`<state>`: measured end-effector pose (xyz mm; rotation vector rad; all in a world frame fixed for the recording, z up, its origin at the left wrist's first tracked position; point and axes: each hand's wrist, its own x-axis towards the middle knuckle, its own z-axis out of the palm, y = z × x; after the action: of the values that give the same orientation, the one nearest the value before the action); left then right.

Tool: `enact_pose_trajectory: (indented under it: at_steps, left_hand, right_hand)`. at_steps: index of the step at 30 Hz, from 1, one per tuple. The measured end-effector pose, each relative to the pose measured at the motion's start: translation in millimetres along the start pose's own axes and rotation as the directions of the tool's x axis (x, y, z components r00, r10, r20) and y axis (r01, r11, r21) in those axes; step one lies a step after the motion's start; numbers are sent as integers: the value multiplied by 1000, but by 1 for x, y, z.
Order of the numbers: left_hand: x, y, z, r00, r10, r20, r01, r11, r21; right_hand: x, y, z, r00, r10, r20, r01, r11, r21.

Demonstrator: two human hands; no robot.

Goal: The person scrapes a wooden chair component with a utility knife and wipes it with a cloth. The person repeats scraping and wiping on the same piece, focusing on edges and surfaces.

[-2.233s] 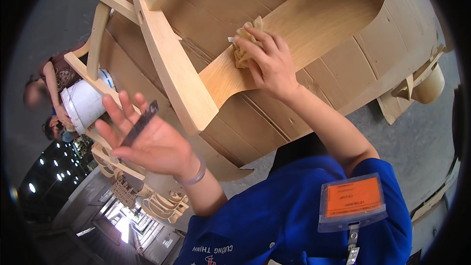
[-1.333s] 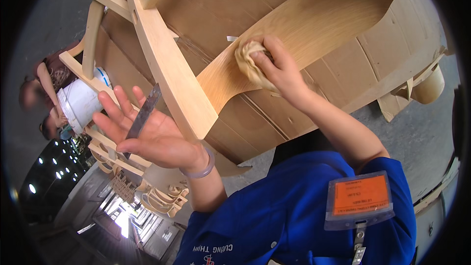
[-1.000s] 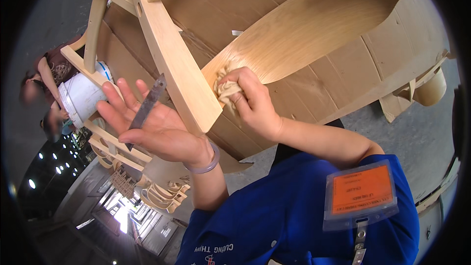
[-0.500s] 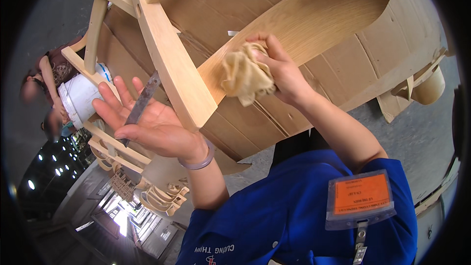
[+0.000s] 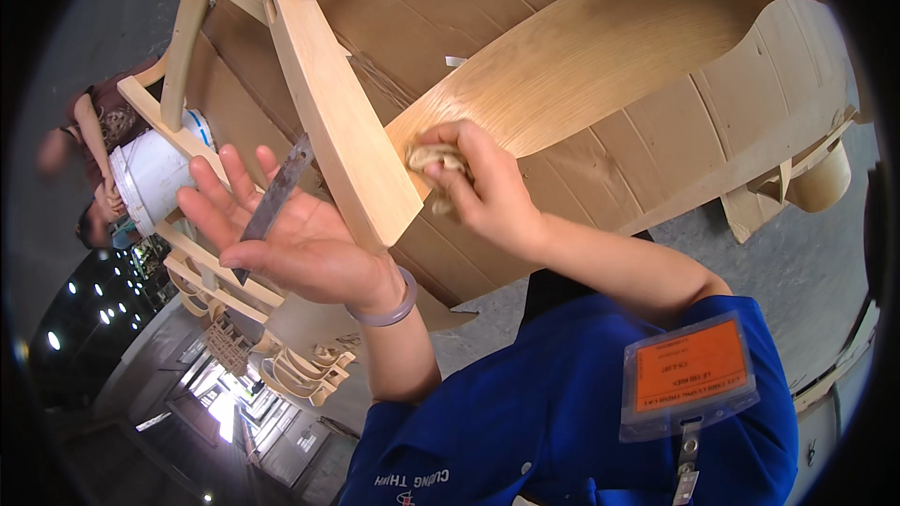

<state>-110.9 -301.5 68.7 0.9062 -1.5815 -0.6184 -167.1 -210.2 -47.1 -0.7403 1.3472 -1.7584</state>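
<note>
My right hand (image 5: 492,192) is closed round a crumpled, cream-coloured cloth (image 5: 436,159). It presses the cloth onto the near end of a long curved wooden panel (image 5: 562,56), close to where this meets a pale wooden rail (image 5: 342,98). On the other side of the rail, my left hand (image 5: 300,244) is turned palm up with its fingers spread. A dark, flat metal strip (image 5: 277,195) lies across that palm, its lower end held under the thumb.
Cardboard (image 5: 431,9) lies beneath the wooden pieces. At the left, a person (image 5: 94,117) sits beside a white bucket (image 5: 155,173). Several curved wooden parts (image 5: 305,370) stand farther off. A rounded wooden piece (image 5: 820,173) is at the right.
My right hand has moved down and left, bringing the cloth from above the panel onto its end by the rail. My left hand and the metal strip have barely moved.
</note>
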Motion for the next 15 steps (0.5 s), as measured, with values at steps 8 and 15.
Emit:
enact_pose_trajectory:
  at_steps: [8,15]
  left_hand:
    - [1,0,1,999,-41,-15,41,999,-20]
    - [1,0,0,997,-70,-16,69,998,-4]
  right_hand:
    - [-5,-4,-13,997,3,81,6,994,-107]
    - [-5,-5,-12,993,51,107,-43,997,-70]
